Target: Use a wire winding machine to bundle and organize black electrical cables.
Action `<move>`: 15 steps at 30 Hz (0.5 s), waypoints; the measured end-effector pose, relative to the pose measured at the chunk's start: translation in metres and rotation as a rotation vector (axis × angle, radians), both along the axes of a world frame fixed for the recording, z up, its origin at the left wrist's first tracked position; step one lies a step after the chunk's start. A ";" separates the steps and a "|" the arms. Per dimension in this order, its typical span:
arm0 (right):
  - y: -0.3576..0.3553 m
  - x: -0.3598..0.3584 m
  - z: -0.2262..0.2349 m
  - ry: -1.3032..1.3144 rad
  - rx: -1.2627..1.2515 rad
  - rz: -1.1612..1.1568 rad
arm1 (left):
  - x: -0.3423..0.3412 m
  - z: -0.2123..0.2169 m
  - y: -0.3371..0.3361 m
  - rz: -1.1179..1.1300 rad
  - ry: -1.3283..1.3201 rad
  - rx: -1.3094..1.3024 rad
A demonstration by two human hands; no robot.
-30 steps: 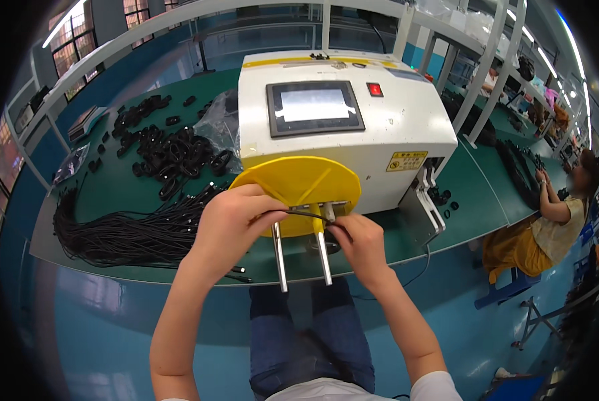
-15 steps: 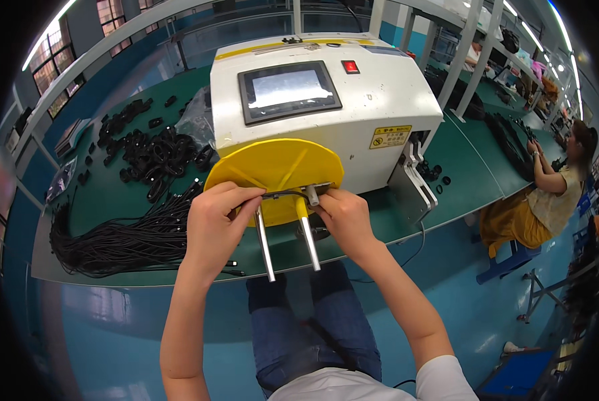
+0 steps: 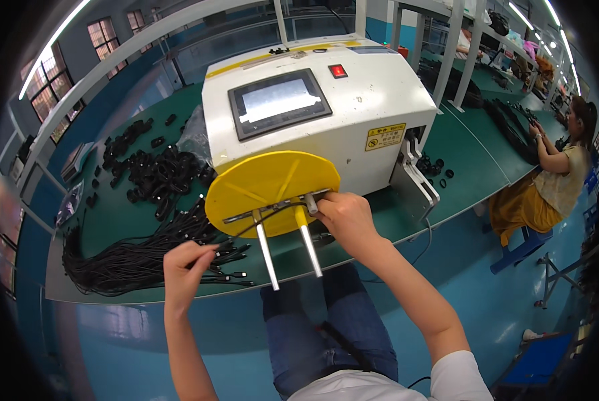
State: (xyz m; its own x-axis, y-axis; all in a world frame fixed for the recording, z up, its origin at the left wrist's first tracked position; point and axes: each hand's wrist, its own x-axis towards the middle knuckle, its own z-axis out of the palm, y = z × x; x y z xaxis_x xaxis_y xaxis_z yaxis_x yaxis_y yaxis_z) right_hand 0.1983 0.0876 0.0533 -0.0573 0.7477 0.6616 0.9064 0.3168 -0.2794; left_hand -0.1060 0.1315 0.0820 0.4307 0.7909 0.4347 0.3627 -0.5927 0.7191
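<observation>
A round yellow disc [image 3: 266, 175] stands on the front of a white machine [image 3: 346, 100], with two metal rods [image 3: 267, 257] sticking out toward me. A thin black cable [image 3: 263, 219] crosses the disc from the small grey block [image 3: 311, 202] at its right and slopes down left. My right hand [image 3: 347, 217] is closed at the disc's right edge beside that block, pinching the cable's end, which its fingers partly hide. Lower left, in front of the cable bundle, my left hand [image 3: 184, 271] is closed in a pinch, at the cable's other side.
A bundle of black cables [image 3: 122, 257] and a heap of black coiled pieces [image 3: 159, 174] lie on the green table [image 3: 105, 200] to the left. Small black rings [image 3: 443, 182] and a metal bracket [image 3: 413, 190] are at the machine's right. A seated person [image 3: 553, 160] works farther right.
My left hand has moved from the disc down and left, and the cable now slopes that way. The right hand stays at the grey block. The disc shows more of its lower face.
</observation>
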 end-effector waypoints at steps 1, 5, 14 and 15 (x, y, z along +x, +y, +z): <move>0.000 0.000 0.002 0.000 0.014 0.005 | -0.006 -0.005 0.000 -0.004 -0.012 -0.029; -0.004 0.003 0.012 -0.081 -0.012 0.012 | -0.013 -0.008 0.001 -0.014 0.004 -0.012; -0.034 0.031 0.017 0.077 -0.044 0.097 | -0.016 -0.006 0.004 -0.004 0.008 -0.020; -0.037 0.031 0.016 0.096 -0.060 0.108 | -0.015 -0.005 0.005 -0.008 0.008 -0.018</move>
State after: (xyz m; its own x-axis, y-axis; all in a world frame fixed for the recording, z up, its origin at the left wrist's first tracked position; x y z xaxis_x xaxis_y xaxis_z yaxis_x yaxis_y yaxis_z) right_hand 0.2297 0.0506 0.0696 -0.0779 0.7793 0.6218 0.8363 0.3906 -0.3847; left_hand -0.1211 0.1362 0.0768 0.4406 0.7952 0.4167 0.3637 -0.5824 0.7269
